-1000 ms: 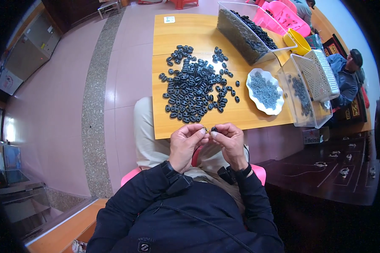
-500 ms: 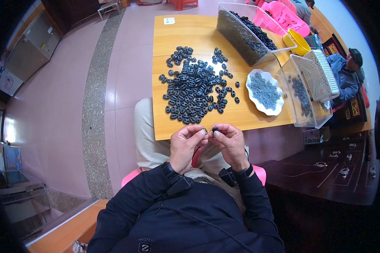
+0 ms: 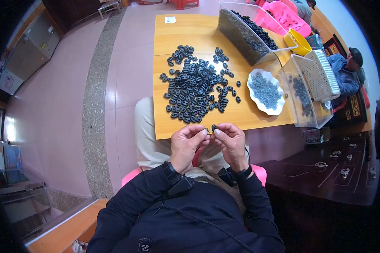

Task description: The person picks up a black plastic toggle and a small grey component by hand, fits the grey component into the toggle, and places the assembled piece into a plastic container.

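Just off the table's near edge, my two hands face each other with fingertips almost touching. My left hand is closed, its thumb and forefinger pinching a tiny thin ring-like piece, too small to make out fully. Between the thumb and forefinger of my right hand is a small black oval bead with two holes, held upright. Beyond them, a heap of the same black oval beads spreads over the wooden table. To its right a white scalloped dish holds many small greyish pieces.
A large clear bin full of black pieces stands at the far right, beside a yellow bowl. Nearer is another clear bin with a white perforated basket at it. A person in a cap sits beyond the table's right side.
Both hands stay nearly in place. The black bead in my right fingers has tipped more upright and shows more of itself; my left fingertips have shifted slightly.
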